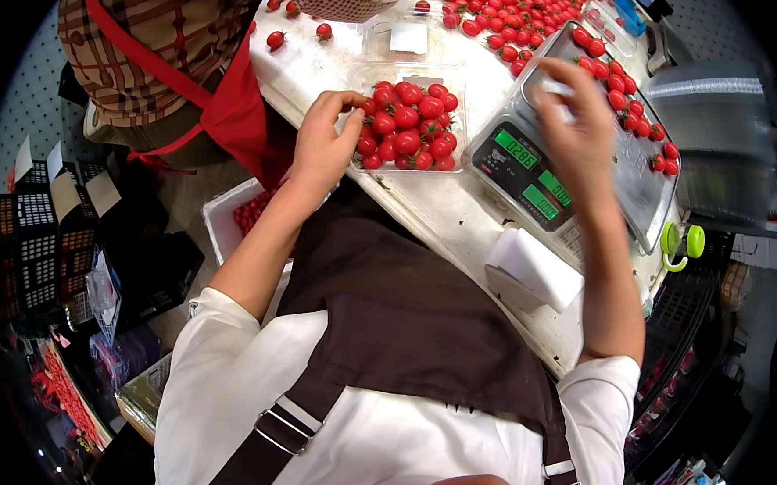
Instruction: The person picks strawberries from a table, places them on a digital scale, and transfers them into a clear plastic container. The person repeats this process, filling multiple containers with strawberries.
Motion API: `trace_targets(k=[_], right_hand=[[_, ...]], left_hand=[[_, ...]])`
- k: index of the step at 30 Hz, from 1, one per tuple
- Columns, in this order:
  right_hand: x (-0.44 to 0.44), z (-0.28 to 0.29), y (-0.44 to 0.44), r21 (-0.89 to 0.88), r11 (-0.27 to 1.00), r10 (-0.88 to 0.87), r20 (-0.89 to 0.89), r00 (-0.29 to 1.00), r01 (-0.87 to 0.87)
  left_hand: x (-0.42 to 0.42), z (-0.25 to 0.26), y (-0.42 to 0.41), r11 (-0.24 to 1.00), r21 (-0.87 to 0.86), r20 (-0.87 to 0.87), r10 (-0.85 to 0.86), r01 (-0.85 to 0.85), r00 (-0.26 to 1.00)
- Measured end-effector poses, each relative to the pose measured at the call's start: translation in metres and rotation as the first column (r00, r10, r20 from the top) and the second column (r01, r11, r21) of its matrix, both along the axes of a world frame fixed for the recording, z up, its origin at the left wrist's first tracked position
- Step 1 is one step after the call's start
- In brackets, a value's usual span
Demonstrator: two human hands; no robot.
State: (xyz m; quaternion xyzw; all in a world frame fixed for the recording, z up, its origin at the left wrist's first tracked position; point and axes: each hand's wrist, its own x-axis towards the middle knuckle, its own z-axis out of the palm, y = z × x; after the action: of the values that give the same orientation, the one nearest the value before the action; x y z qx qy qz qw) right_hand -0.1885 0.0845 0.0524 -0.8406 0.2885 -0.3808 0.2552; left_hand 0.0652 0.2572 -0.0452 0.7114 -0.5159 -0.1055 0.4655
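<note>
A clear plastic clamshell container (464,116) sits on the white table, filled with red cherry tomatoes (406,118) that have green stems. Its lid (378,42) lies folded back on the far side, with a white square on it. My left hand (330,133) grips the container's left rim between thumb and fingers, close against the tomatoes. Motion blurs my right hand (576,117), which is over the digital scale (506,154); whether its fingers hold anything cannot be made out. Green displays glow on the scale, and my right forearm covers part of it.
Loose cherry tomatoes (514,2) are heaped at the table's far side. A metal tray (649,192) at right carries several more. Folded white material (535,268) lies near the front edge. Another person in a red apron (237,112) stands at left, above a foam box (219,218) of tomatoes.
</note>
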Motion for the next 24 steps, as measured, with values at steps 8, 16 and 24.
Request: trace_targets(k=[8,16,24], right_hand=[[-0.202,-0.026,-0.166,-0.442,0.779,-0.602,-0.327,0.729,0.445],[-0.149,-0.036,-0.139,-0.032,0.949,-0.292,-0.464,0.836,0.313],[-0.125,-0.037,-0.097,-0.385,0.911,-0.355,-0.55,0.756,0.148]], left_hand=[[-0.034,0.003,-0.011,0.986,0.117,0.483,-0.159,0.117,0.861],[-0.026,0.006,-0.002,0.976,0.092,0.288,-0.214,0.195,0.933],[-0.013,0.008,0.009,0.997,0.022,0.221,-0.078,0.075,0.972]])
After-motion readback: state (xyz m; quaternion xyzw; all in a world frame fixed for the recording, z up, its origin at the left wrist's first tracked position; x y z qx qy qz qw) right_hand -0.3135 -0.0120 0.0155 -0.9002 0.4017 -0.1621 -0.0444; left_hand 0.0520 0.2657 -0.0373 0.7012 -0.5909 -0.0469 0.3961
